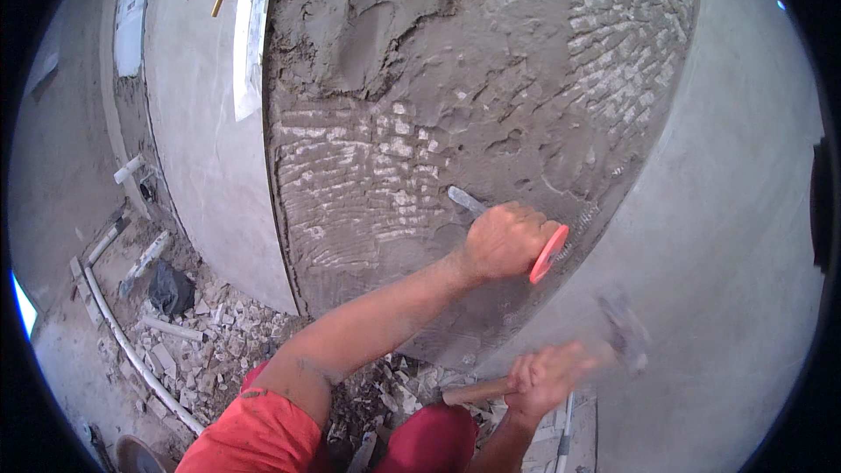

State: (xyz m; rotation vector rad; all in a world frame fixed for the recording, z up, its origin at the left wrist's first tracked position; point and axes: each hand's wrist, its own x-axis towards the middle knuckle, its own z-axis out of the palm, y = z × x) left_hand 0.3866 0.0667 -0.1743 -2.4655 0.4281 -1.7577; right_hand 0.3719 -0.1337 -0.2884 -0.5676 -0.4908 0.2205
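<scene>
Chisel set against ridged mortar wall, hammer raised beside it.

Head view: the left hand (506, 241) is fisted around a chisel (467, 201) with a red guard, its tip on the grey mortar wall (455, 96). The right hand (545, 378) clenches a blurred hammer (624, 326), just below, apart from the chisel. Rubble (201, 342) litters the floor at left.

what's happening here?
A person is chipping old mortar off a wall. The left hand holds a chisel with a red hand guard, its tip set against the ridged mortar. The right hand grips a wooden-handled hammer, blurred in motion. Broken tile rubble lies on the floor below.
</scene>
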